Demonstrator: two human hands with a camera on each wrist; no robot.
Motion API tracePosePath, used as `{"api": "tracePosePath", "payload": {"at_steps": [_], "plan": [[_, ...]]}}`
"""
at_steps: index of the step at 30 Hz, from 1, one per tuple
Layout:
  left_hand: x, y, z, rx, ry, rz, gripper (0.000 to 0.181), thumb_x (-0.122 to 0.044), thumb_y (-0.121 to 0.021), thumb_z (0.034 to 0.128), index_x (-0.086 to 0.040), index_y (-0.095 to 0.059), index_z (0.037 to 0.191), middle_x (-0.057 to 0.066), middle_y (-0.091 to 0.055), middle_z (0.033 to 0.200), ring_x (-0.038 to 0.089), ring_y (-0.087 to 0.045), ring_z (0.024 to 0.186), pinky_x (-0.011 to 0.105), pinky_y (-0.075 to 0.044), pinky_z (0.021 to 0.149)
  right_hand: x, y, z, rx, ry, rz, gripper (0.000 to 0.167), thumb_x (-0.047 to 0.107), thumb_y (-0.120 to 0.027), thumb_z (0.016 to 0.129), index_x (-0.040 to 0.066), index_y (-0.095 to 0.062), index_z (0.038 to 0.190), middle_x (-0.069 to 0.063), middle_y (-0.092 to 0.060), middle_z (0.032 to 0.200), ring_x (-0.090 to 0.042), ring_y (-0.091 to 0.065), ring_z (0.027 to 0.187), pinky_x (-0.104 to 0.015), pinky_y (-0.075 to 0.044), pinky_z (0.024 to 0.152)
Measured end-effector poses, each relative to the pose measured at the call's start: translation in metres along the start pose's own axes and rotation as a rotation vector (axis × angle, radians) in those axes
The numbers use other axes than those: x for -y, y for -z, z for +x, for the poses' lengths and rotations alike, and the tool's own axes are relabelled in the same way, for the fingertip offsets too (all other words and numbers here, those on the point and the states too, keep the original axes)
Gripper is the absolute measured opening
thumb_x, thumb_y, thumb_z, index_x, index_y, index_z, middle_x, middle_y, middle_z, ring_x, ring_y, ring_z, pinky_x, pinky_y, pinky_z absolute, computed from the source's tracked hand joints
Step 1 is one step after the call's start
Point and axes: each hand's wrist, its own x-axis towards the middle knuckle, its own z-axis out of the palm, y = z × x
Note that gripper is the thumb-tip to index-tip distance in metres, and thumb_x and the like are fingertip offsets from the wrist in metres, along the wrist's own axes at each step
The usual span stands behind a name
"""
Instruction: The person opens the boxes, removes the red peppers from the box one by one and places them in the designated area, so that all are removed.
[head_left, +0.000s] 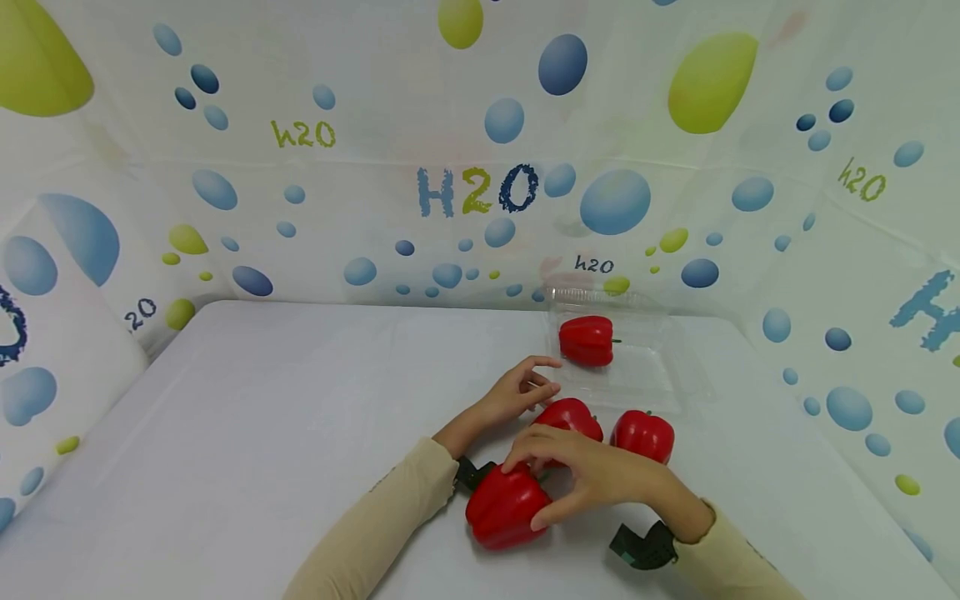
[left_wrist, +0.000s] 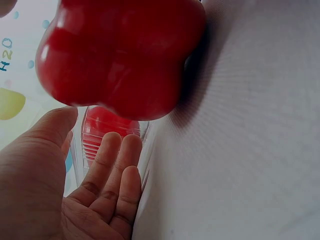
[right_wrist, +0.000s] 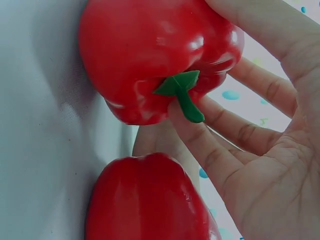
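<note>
Thumb and fingers of my right hand (head_left: 592, 471) grip a red bell pepper (head_left: 502, 512) by its stem end, near the front of the table. Its green stem (right_wrist: 182, 92) shows between the fingers in the right wrist view. My left hand (head_left: 517, 393) holds nothing, its fingers loosely bent beside a second bell pepper (head_left: 572, 417) and the clear plastic container (head_left: 637, 379). A bell pepper (head_left: 585, 340) lies on its side in that container. In the left wrist view, a large bell pepper (left_wrist: 120, 55) stands above the left hand (left_wrist: 100, 195).
Another red bell pepper (head_left: 643, 436) sits right of the second one, partly behind the right forearm. A white cloth covers the table (head_left: 300, 400). Behind it hangs a white curtain (head_left: 360, 208) with blue and green drops. Dark straps (head_left: 645, 546) are at the wrists.
</note>
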Motion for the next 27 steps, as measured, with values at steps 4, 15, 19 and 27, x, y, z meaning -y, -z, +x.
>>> {"api": "tracePosePath", "payload": {"at_steps": [4, 15, 19, 27], "plan": [[0.018, -0.001, 0.008, -0.007, -0.003, -0.002, 0.043, -0.012, -0.055, 0.0991, -0.004, -0.043, 0.139, 0.028, -0.064, 0.116, 0.031, -0.066, 0.093, 0.036, -0.055, 0.077, 0.0, 0.001, 0.0, 0.012, -0.015, 0.005, 0.055, 0.031, -0.081, 0.078, 0.026, -0.054, 0.126, 0.006, -0.056, 0.123, -0.01, -0.052, 0.114, -0.027, -0.053, 0.087], [0.032, -0.003, 0.014, -0.026, 0.009, 0.005, 0.042, -0.016, -0.057, 0.0986, -0.012, -0.046, 0.139, 0.019, -0.067, 0.111, 0.019, -0.066, 0.088, 0.024, -0.052, 0.071, 0.001, 0.003, -0.001, 0.033, -0.015, 0.018, 0.057, 0.032, -0.081, 0.078, 0.027, -0.052, 0.127, 0.008, -0.055, 0.124, -0.01, -0.052, 0.116, -0.029, -0.053, 0.088], [0.032, -0.003, 0.014, -0.024, 0.02, -0.004, 0.042, -0.016, -0.057, 0.0986, -0.013, -0.046, 0.139, 0.018, -0.066, 0.113, 0.018, -0.066, 0.088, 0.025, -0.052, 0.072, 0.0, 0.003, -0.001, 0.028, -0.008, 0.009, 0.056, 0.032, -0.08, 0.079, 0.027, -0.052, 0.126, 0.009, -0.055, 0.123, -0.01, -0.053, 0.115, -0.028, -0.053, 0.088], [0.033, -0.003, 0.015, -0.026, 0.018, -0.003, 0.041, -0.017, -0.057, 0.0986, -0.013, -0.047, 0.138, 0.018, -0.067, 0.112, 0.019, -0.066, 0.089, 0.025, -0.053, 0.072, 0.0, 0.004, -0.002, 0.015, 0.013, -0.005, 0.052, 0.031, -0.079, 0.08, 0.025, -0.053, 0.125, 0.008, -0.056, 0.123, -0.01, -0.053, 0.115, -0.029, -0.054, 0.087]]}}
